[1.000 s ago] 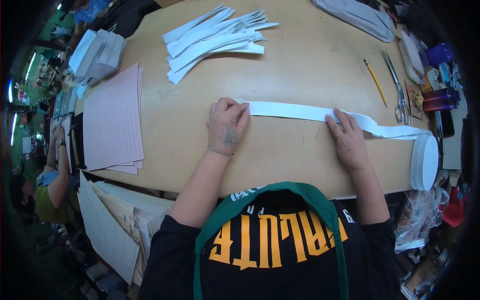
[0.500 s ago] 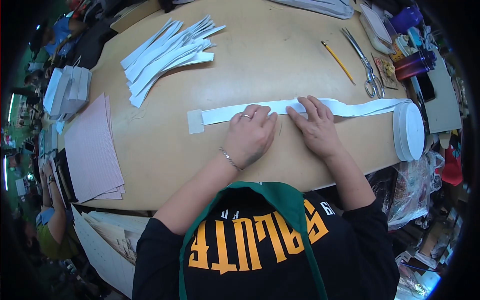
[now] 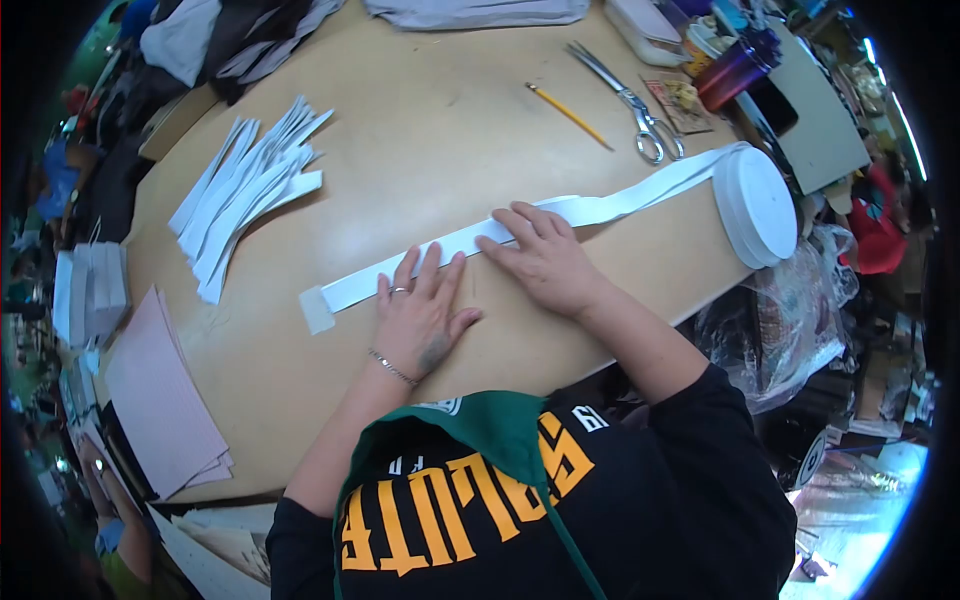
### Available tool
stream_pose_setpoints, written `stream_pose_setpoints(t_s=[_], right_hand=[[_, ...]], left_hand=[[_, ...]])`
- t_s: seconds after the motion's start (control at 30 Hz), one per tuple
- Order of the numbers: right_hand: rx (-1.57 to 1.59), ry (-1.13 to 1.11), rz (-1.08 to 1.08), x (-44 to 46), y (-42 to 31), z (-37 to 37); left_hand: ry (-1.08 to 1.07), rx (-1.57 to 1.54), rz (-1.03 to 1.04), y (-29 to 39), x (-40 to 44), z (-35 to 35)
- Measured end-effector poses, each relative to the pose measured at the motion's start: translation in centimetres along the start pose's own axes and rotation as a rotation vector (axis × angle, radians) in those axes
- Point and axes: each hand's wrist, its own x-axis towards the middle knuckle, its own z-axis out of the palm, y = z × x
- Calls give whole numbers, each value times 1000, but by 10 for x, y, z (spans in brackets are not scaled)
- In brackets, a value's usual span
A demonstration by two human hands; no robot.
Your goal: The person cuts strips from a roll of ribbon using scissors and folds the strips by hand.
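**Two hands down on the white strip!**

And here it is, the white strip [image 3: 465,238], laid out across the middle of the work table [image 3: 420,150], so let's call that the centre of our clock. The left hand [image 3: 424,315] comes in from just past six, fingers spread apart, fingertips resting on the strip, thumb well out to the side. The right hand [image 3: 545,262] sits at three, its fingers apart too, tips on the band; whether its thumb presses as well, I cannot tell.

Over at eight, the strip's end meets a small pale patch [image 3: 317,312]. Follow the band the other way, through a loose bend, and it runs to the white roll [image 3: 757,210] at three o'clock, close to the table edge.

Outward we go! Between one and two lies a yellow pencil [image 3: 570,116], with the scissors [image 3: 630,103] beside it, handles towards the roll. A patterned packet [image 3: 680,103] and a purple-red tumbler [image 3: 733,72] hold two o'clock. Up at twelve, folded grey cloth [image 3: 475,12]. At ten, a fanned heap of cut white strips [image 3: 250,190]; down at eight, well apart from the hands, the pink sheets [image 3: 163,400].
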Motion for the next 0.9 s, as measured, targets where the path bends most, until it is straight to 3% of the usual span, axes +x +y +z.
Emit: stream_pose_setpoints(t_s=[0.07, 0.13, 0.17, 0.2, 0.23, 0.3, 0.4, 0.5, 0.7, 0.8, 0.9], right_hand=[[113, 56, 9, 2, 9, -5], [128, 199, 247, 11, 42, -19], [134, 468, 269, 11, 86, -13], [149, 563, 501, 10, 117, -22], [-3, 583, 569, 0, 159, -22], [-131, 308, 886, -8, 192, -37], [31, 19, 1007, -13, 218, -43], [-64, 10, 944, -14, 231, -43], [-135, -343, 929, 6, 239, -60], [-264, -255, 883, 10, 242, -60], [-126, -337, 896, 13, 266, -66]], left_hand=[[-1, 11, 3, -1, 0, 0], [-27, -3, -8, -2, 3, -2], [-43, -10, -16, -1, 3, -3], [-42, -12, -16, 0, 4, -3], [-43, -13, -17, 0, 4, -3], [-34, -19, -12, -2, 5, -5], [-8, -45, 0, -3, 4, -4], [14, -56, 5, -4, 4, -3], [-9, -52, -5, -1, 4, -5], [-13, -50, -8, -2, 4, -6], [-12, -41, -10, -1, 4, -6]])
